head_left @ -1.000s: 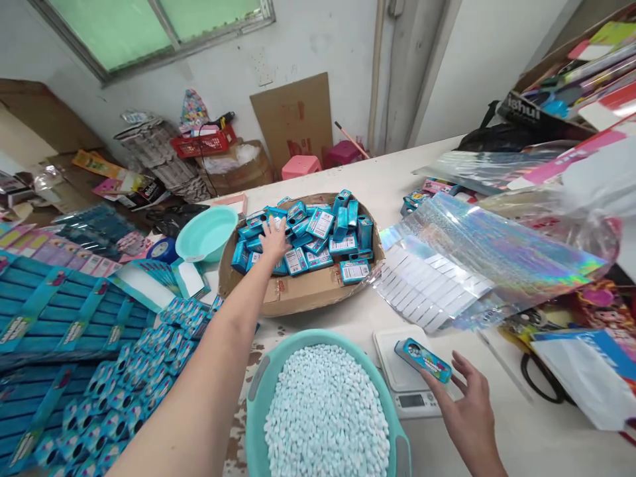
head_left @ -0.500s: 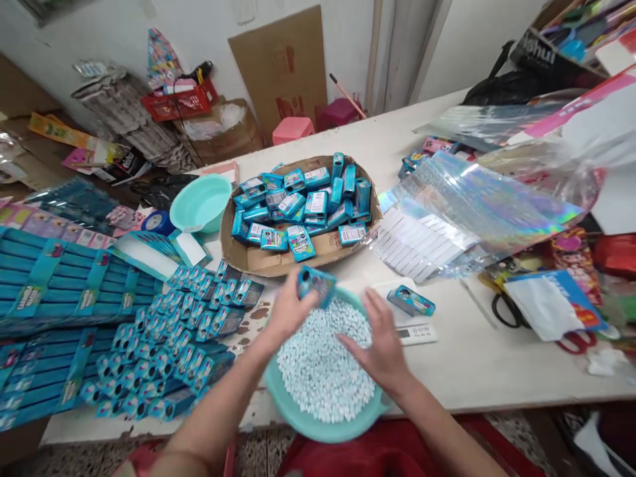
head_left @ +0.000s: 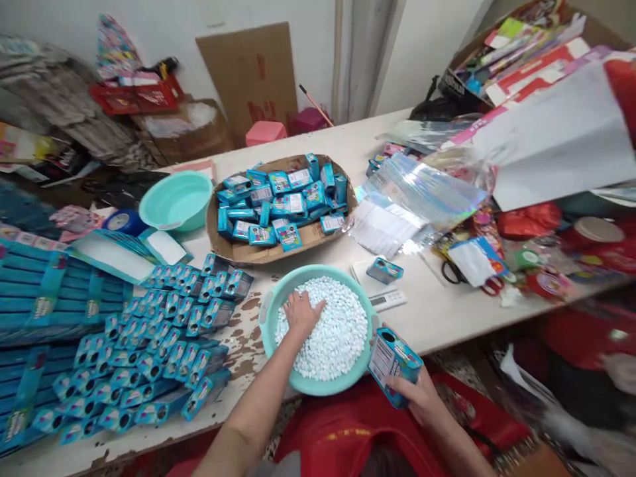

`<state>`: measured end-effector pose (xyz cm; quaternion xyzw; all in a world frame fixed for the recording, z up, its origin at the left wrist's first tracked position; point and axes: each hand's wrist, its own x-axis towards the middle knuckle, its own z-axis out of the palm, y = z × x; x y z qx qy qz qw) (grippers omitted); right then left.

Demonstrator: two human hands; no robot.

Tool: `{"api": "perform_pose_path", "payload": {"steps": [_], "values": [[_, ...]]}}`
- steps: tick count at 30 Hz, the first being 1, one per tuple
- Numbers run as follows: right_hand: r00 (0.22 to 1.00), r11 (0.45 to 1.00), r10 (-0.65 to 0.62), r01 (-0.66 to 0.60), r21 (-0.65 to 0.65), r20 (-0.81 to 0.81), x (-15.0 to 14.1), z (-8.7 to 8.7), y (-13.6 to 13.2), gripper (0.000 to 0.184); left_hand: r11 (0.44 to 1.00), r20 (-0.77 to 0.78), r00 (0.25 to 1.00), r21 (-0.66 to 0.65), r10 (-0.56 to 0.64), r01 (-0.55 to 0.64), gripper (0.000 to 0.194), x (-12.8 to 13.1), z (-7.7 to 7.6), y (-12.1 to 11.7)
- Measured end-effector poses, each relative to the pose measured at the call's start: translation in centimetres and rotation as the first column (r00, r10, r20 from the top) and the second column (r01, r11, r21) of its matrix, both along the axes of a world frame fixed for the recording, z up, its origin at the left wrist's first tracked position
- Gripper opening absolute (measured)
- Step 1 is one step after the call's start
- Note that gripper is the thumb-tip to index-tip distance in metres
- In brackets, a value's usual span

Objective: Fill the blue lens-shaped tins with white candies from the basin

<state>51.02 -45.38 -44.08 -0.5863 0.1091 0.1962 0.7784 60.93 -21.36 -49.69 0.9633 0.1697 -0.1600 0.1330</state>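
My left hand (head_left: pixel 301 315) rests on the small white candies (head_left: pixel 332 331) that fill a turquoise basin (head_left: pixel 268 326). Its fingers are spread, the tips partly sunk among the pieces. Just right of the basin, my right hand (head_left: pixel 420 392) grips a blue candy box (head_left: pixel 390 364), tilted, with a dark round hole in its top end. Another blue box (head_left: pixel 385 270) lies on a white digital scale (head_left: pixel 390 299) behind the basin's right side. Many more blue boxes with round holes (head_left: pixel 169 358) stand packed together on the table to the left.
Behind the basin, a cardboard tray (head_left: pixel 233 250) holds a heap of blue boxes. A second turquoise basin (head_left: pixel 176 199) stands at the back left. Clear plastic sheets (head_left: pixel 427 192), scissors (head_left: pixel 452 271) and a cluttered pile lie to the right.
The blue box has passed from my left hand to my right, which has drawn back to the basin's right side. My left hand has gone down into the candies. The view has shifted right.
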Motion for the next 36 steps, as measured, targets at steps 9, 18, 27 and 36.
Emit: {"api": "perform_pose_path", "payload": {"steps": [9,18,27,36], "values": [[0.992,0.998,0.047,-0.051,-0.032,-0.114,-0.9,0.8,-1.6,0.048,0.787,-0.114,0.936,-0.512,0.334,-0.344,0.038,-0.1,0.8,-2.2],[0.983,0.963,0.179,-0.168,-0.211,0.035,6.6,2.6,-2.8,0.044,-0.126,-0.511,0.623,-0.822,0.593,-0.555,0.023,-0.3,2.3,-4.6],[0.701,0.778,0.548,-0.227,-0.586,0.457,12.2,2.3,-0.8,0.029,-0.467,-0.507,0.482,-0.859,0.714,-0.212,0.02,-1.4,8.9,-6.2],[0.455,0.657,0.718,-0.194,-0.728,0.527,11.2,1.6,4.0,0.029,-0.267,-0.252,0.243,-0.963,0.937,0.033,0.029,-1.3,11.1,-7.1]]}}
